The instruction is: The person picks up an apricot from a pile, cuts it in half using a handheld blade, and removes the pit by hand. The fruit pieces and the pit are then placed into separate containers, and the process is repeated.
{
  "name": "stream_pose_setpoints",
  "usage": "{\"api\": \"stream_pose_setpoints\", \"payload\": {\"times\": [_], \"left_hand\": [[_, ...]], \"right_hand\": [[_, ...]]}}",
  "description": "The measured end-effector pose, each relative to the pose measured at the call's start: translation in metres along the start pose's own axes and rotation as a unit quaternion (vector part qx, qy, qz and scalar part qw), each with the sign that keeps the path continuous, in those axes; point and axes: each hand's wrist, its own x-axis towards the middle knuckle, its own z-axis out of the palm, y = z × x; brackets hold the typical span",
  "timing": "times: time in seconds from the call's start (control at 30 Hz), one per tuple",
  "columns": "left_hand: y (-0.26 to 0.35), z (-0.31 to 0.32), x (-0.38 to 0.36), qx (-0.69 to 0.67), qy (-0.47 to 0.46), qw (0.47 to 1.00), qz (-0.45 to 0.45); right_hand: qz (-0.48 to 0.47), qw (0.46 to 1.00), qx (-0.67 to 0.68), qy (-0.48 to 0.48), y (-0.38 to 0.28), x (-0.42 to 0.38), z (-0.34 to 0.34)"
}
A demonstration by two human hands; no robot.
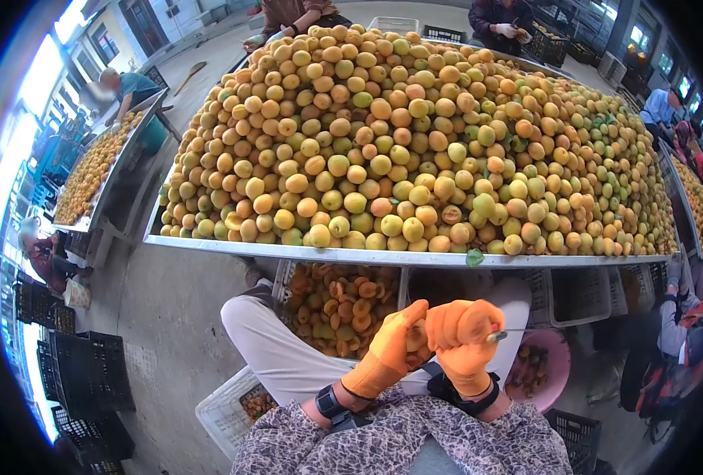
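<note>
Both of my hands wear orange gloves and are close together above my lap. My left hand [387, 352] is closed around an apricot [417, 339], which shows only partly between the two hands. In a fist, my right hand [464, 336] grips a thin-bladed knife [522, 329]; its narrow metal blade points right, and most of the handle is hidden by the glove. Below and beyond my hands, a crate of apricot halves [343, 305] stands under the table edge. A large heap of whole apricots [415, 142] covers the metal-rimmed table [327, 252] in front of me.
A pink basin [553, 356] with scraps sits right of my knee. At my left thigh is a white crate [217, 416]. Black crates [90, 372] are stacked on the left floor. Several people work around other fruit tables [102, 170]. Empty-looking crates [581, 297] stand under the table.
</note>
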Motion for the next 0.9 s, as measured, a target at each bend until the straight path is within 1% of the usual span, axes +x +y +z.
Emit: {"api": "stream_pose_setpoints", "payload": {"times": [0.03,0.07,0.1,0.13,0.17,0.2,0.23,0.3,0.33,0.37,0.43,0.47,0.5,0.57,0.6,0.63,0.7,0.73,0.77,0.83,0.87,0.9], "left_hand": [[-0.002,0.001,0.0,0.0,-0.003,1.0,0.0],[-0.006,0.003,-0.001,-0.071,-0.007,0.996,-0.046],[-0.008,0.005,-0.003,-0.14,-0.011,0.985,-0.096],[-0.008,0.009,-0.004,-0.139,-0.015,0.985,-0.1],[-0.008,0.013,-0.003,-0.274,0.033,0.935,-0.225],[-0.008,0.016,-0.001,-0.396,0.079,0.848,-0.342],[-0.007,0.014,-0.001,-0.393,0.074,0.848,-0.347],[-0.007,0.008,-0.001,-0.304,0.03,0.882,-0.36],[-0.013,0.004,-0.003,-0.37,0.009,0.863,-0.344],[-0.017,0.006,-0.005,-0.368,0.004,0.861,-0.35],[-0.019,0.007,-0.006,-0.226,-0.021,0.942,-0.247],[-0.016,0.003,-0.005,-0.246,-0.039,0.932,-0.264],[-0.016,0.005,-0.007,-0.245,-0.043,0.931,-0.268],[-0.015,0.013,-0.006,-0.255,0.009,0.919,-0.301],[-0.013,0.017,-0.005,-0.268,0.039,0.892,-0.363],[-0.015,0.018,-0.004,-0.265,0.037,0.891,-0.367],[-0.021,0.018,-0.003,-0.355,0.058,0.858,-0.367],[-0.019,0.024,0.002,-0.339,0.109,0.845,-0.398],[-0.02,0.028,0.002,-0.333,0.105,0.847,-0.4],[-0.028,0.035,0.003,-0.285,0.165,0.893,-0.308],[-0.032,0.037,0.003,-0.252,0.171,0.915,-0.263],[-0.035,0.036,0.003,-0.245,0.16,0.919,-0.265]], "right_hand": [[-0.005,0.999,-0.021,-0.043,0.001,0.0,-0.001],[-0.005,0.998,-0.017,-0.056,0.0,0.003,0.002],[-0.006,0.999,-0.017,-0.05,0.0,0.003,0.001],[0.031,0.999,-0.019,-0.014,0.001,0.002,0.0],[0.066,0.997,-0.022,0.02,0.001,0.003,-0.001],[0.07,0.997,-0.002,0.037,0.003,0.003,0.0],[0.067,0.997,-0.002,0.044,0.004,0.002,0.0],[0.096,0.993,-0.012,0.064,0.008,0.0,-0.004],[0.093,0.995,0.02,0.041,0.01,0.0,-0.004],[0.091,0.994,0.02,0.049,0.008,0.001,-0.006],[0.183,0.98,-0.074,-0.019,0.0,0.008,-0.009],[0.215,0.974,-0.066,0.001,-0.002,0.01,-0.006],[0.214,0.975,-0.064,0.006,-0.001,0.01,-0.007],[0.227,0.971,0.048,0.064,0.004,0.012,-0.012],[0.243,0.964,0.0,0.105,0.006,0.012,-0.011],[0.243,0.964,0.003,0.109,0.009,0.011,-0.012],[0.219,0.956,-0.006,0.197,0.016,0.012,-0.014],[0.222,0.953,-0.043,0.2,0.017,0.013,-0.015],[0.218,0.953,-0.038,0.205,0.02,0.012,-0.016],[0.213,0.94,0.0,0.267,0.023,0.012,-0.019],[0.207,0.938,-0.008,0.278,0.024,0.012,-0.019],[0.198,0.937,-0.001,0.286,0.024,0.013,-0.019]]}}
